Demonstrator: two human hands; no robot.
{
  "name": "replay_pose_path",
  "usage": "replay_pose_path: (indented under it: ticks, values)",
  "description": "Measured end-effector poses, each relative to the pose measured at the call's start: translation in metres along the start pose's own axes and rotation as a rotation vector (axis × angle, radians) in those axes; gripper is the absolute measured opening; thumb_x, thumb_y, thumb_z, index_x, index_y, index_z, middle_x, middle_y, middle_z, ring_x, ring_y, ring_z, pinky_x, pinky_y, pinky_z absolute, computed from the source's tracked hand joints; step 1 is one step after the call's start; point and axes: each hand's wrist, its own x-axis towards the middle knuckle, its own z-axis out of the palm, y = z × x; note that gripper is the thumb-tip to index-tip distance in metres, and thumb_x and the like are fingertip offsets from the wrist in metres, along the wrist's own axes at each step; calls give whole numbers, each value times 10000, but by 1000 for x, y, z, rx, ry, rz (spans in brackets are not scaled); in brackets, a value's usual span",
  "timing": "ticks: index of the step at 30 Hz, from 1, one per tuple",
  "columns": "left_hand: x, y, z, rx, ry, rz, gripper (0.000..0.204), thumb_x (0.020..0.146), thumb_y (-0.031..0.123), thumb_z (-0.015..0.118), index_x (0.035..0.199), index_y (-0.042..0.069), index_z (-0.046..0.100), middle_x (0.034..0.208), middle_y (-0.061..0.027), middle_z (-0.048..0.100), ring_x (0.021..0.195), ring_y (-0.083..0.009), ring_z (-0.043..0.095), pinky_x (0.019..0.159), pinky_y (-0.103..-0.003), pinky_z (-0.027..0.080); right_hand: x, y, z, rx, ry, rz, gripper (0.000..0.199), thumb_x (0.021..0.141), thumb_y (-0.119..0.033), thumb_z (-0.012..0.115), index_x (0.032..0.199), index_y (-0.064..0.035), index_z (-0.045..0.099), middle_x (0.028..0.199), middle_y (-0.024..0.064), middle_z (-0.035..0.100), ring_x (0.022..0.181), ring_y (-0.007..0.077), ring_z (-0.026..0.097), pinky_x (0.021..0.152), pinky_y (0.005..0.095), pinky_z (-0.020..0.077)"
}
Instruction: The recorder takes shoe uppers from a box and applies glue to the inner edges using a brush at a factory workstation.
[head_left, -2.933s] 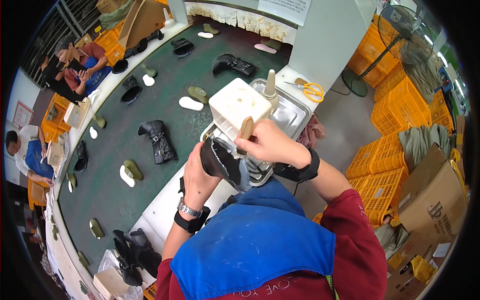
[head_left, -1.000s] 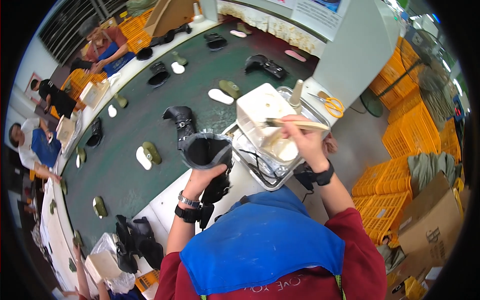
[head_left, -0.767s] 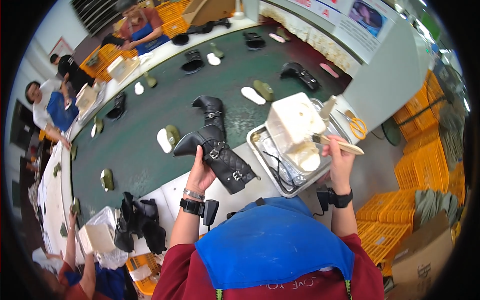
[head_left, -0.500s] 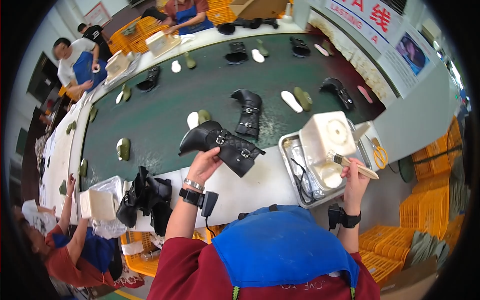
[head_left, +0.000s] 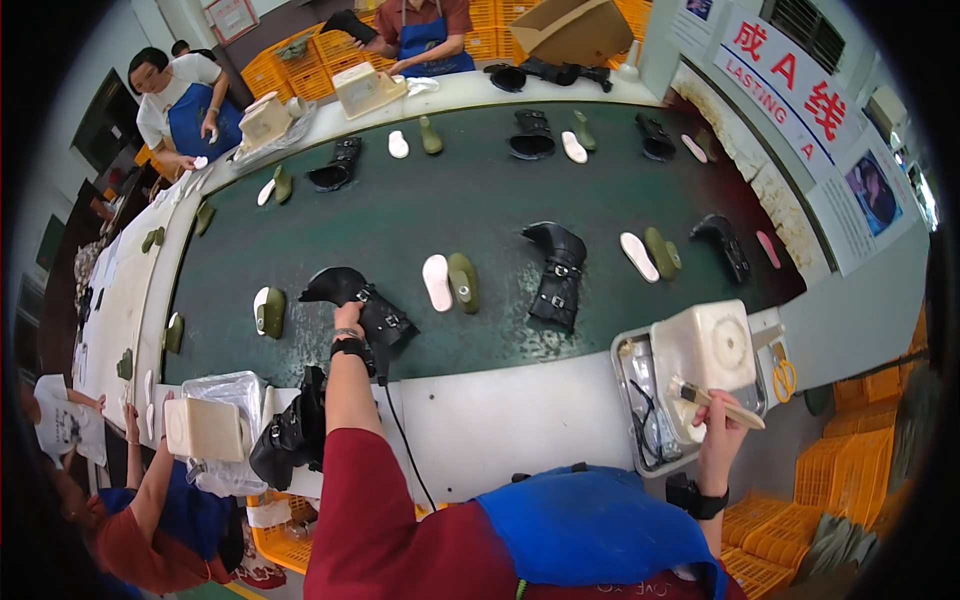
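My left arm reaches out over the green belt point(head_left: 480, 200). My left hand point(head_left: 348, 316) is closed on a black buckled boot point(head_left: 385, 318), which lies on its side at the belt, toe pointing left. In my right hand point(head_left: 716, 425) is a flat brush point(head_left: 738, 409) with a wooden handle. Its bristles are beside the opening of a whitish plastic container point(head_left: 705, 345) standing in a metal tray point(head_left: 652, 462). To the right of the boot lie a white insole point(head_left: 437, 283) and an olive-green shoe last point(head_left: 462, 282).
Another black boot point(head_left: 556, 280) lies farther right on the belt. Yellow-handled scissors point(head_left: 783, 375) are right of the tray. Black boots point(head_left: 290, 435) are piled left of my arm, near a co-worker's whitish container point(head_left: 205, 428). Other people work along the far and left sides.
My left hand has carried the boot leftward and away from me, from above the near edge onto the belt. My right hand keeps the brush at the container. The view has shifted.
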Motion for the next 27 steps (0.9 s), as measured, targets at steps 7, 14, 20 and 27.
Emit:
replay_pose_path:
  ticks: [7,14,20,27]
  values:
    - [51,-50,-52,499,205,128,473,724,60,534,1158,-103,440,1078,-240,558,964,-342,575,820,-391,455,12,1,24,-30,-114,54,173,887,-133,532,973,14,560,692,62,555,600,109,521,568,220,436]
    - [-177,24,-4,178,-214,473,558,768,73,622,1277,12,399,1224,-154,485,1137,-240,460,914,-329,388,14,0,33,-24,-149,0,176,897,-125,512,988,15,564,697,49,541,622,95,507,573,211,425]
    - [-296,58,-114,631,-91,936,479,717,52,632,1177,50,497,1160,-135,536,1052,-244,522,851,-311,422,11,0,21,24,-203,-38,175,901,-123,504,987,16,566,697,50,540,621,92,506,572,205,421]
    - [-254,54,-230,1252,92,965,508,710,170,644,1159,-3,480,1105,-242,532,1038,-371,513,882,-422,425,-7,-3,12,67,-265,-52,169,899,-115,505,983,16,569,699,53,544,620,95,507,575,210,424]
